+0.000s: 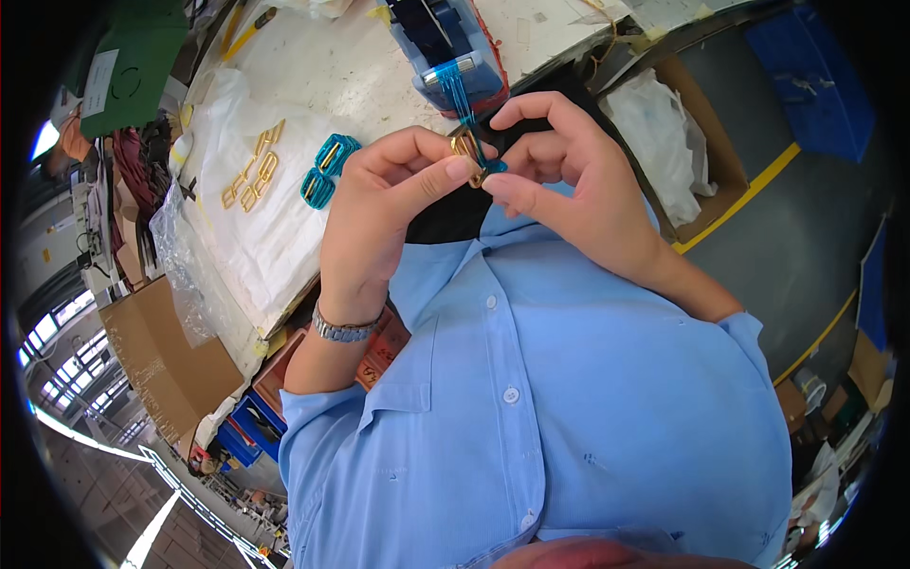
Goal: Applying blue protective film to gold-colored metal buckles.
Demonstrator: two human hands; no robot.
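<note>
My left hand [379, 185] pinches a gold-coloured metal buckle [465, 144] between thumb and fingers. Thin blue tape [457, 95] hangs in strands from a blue-grey tape dispenser [450, 49] down to the buckle, and a bunched bit of it sits at the buckle's lower end. There my right hand [588, 190] has its thumb and a bent finger closed at the tape, with the index finger raised. Left of my hands, several buckles wrapped in blue tape [327, 171] lie in a cluster. Further left, bare gold buckles [254, 171] rest on a white sheet [232, 123].
The worktable [332, 57] spreads ahead and to the left. Yellow-handled tools [248, 34] lie at its far left. Clear plastic wrap [180, 256] hangs over the left edge above a cardboard box [171, 351]. To the right, a carton holds white plastic bags [659, 142].
</note>
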